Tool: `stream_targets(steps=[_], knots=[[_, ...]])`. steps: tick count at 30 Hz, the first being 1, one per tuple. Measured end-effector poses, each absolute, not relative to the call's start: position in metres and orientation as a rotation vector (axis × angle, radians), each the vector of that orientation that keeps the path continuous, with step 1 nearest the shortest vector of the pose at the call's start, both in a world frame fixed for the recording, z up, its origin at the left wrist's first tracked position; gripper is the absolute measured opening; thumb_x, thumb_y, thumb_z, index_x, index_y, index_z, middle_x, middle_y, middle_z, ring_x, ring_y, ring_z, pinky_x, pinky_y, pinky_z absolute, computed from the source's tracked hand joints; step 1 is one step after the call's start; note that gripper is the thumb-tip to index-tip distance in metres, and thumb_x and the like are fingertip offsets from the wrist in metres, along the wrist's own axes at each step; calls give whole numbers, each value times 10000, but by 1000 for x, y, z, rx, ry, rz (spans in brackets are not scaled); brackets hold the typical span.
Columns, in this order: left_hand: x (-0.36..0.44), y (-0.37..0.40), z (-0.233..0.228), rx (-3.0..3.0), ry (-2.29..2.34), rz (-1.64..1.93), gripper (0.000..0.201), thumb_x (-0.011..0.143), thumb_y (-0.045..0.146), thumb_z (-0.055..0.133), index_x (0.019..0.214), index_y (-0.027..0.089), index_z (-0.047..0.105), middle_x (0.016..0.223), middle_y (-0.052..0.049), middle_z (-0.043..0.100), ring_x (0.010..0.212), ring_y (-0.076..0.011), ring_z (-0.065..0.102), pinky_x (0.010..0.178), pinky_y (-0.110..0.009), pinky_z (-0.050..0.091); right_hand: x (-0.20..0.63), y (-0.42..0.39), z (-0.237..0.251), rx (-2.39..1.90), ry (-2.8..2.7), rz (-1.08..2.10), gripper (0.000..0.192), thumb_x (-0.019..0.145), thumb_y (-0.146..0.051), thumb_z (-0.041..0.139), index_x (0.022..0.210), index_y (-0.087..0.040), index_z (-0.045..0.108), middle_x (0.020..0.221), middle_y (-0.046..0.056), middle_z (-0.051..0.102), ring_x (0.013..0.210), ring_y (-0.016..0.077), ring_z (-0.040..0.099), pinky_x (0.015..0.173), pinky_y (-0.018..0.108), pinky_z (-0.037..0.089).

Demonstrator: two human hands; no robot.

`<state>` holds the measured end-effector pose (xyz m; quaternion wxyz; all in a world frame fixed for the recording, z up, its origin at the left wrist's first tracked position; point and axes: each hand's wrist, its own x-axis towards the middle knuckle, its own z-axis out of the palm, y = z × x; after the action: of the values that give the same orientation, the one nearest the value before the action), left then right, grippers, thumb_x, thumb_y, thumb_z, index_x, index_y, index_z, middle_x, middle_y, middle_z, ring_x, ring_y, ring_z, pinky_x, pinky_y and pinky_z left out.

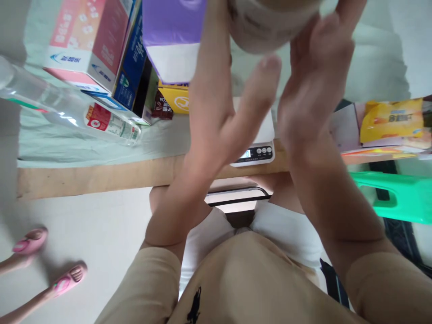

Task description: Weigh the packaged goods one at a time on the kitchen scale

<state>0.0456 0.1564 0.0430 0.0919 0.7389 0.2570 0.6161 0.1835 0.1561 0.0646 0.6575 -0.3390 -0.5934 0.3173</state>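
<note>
Head view: both hands clasp a pale round tub (pixel 270 22) above the kitchen scale (pixel 254 150), left hand (pixel 229 112) and right hand (pixel 313 85) pressing its sides. I judge a level, centred hold best. Boxes (pixel 101 49) and a bottle (pixel 67 110) crowd the counter (pixel 94 177) leftward; its near edge sits just below the scale.

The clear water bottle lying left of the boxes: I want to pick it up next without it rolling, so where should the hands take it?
Probably grip the water bottle around its middle, just left of the red label, coming from above. It lies on its side on the table, round and free to roll.
</note>
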Motion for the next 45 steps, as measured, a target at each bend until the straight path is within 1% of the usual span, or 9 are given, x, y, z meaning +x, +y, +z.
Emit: stream_targets(steps=[2, 8, 14, 18, 24, 27, 30, 34, 45], knots=[[61, 130, 45, 1982, 829, 1546, 747, 1092, 595, 267, 1585, 34, 301, 1677, -172, 417, 1679, -307, 339, 1386, -393, 303, 203, 134, 52, -745, -1357, 694, 325, 988, -406, 553, 1278, -298, 654, 1430, -92, 656, 1664, 211, 373, 1383, 365, 281], [82, 84, 6, 1617, 888, 1179, 683, 975, 799, 445, 1460, 318, 466, 1563, -117, 567, 1539, -346, 551, 1208, -471, 557, 243, 85, -20, -1042, -1242, 760, 678, 948, -674, 614, 1515, -364, 411, 1633, 58, 523, 1642, 280, 405, 1373, 530, 379], [73, 85, -17, 1490, 1080, 1092, 584, 994, 710, 535, 1380, 272, 542, 1483, -125, 643, 1431, -307, 639, 1148, -455, 586, 247, 74, -54, -1122, -1319, 902, 759, 952, -708, 570, 1590, -377, 325, 1677, 60, 508, 1611, 289, 454, 1366, 559, 380], [65, 91, -20, 1419, 1308, 1072, 425, 1025, 600, 543, 1232, 243, 644, 1251, -91, 742, 1149, -243, 739, 973, -391, 605, 248, 79, -57, -1151, -1402, 883, 782, 947, -739, 557, 1594, -350, 355, 1611, 84, 587, 1563, 313, 513, 1341, 588, 398], [47, 108, -30, 1457, 1287, 1271, 345, 1054, 484, 506, 878, 217, 634, 853, -29, 667, 840, -162, 629, 789, -318, 483, 267, 84, -63, -1189, -1280, 788, 549, 952, -692, 576, 1349, -317, 634, 1422, 65, 698, 1407, 303, 626, 1248, 543, 482], [39, 122, -41, 1492, 1354, 1331, 445, 1010, 410, 603, 661, 215, 409, 642, 33, 390, 633, -126, 393, 631, -302, 335, 277, 86, -70, -1295, -1048, 751, 437, 957, -662, 562, 1016, -253, 706, 944, 48, 733, 905, 226, 707, 924, 438, 608], [39, 131, -52, 1481, 1455, 1225, 549, 957, 306, 666, 599, 205, 262, 602, 49, 223, 590, -104, 259, 592, -300, 248, 276, 86, -74, -1370, -942, 758, 406, 957, -618, 582, 816, -240, 633, 635, -11, 540, 575, 158, 495, 583, 346, 476], [49, 133, -57, 1451, 1457, 1203, 550, 926, 245, 657, 584, 202, 229, 595, 47, 210, 590, -96, 235, 592, -306, 229, 270, 87, -72, -1382, -962, 726, 417, 963, -611, 591, 762, -245, 588, 575, -29, 452, 538, 150, 427, 513, 330, 340], [52, 131, -58, 1483, 1404, 1201, 611, 962, 507, 609, 572, 212, 242, 584, 29, 231, 587, -114, 237, 595, -334, 195, 269, 88, -74, -1419, -1008, 676, 444, 978, -640, 536, 760, -255, 575, 576, -33, 438, 528, 154, 417, 512, 334, 331]])
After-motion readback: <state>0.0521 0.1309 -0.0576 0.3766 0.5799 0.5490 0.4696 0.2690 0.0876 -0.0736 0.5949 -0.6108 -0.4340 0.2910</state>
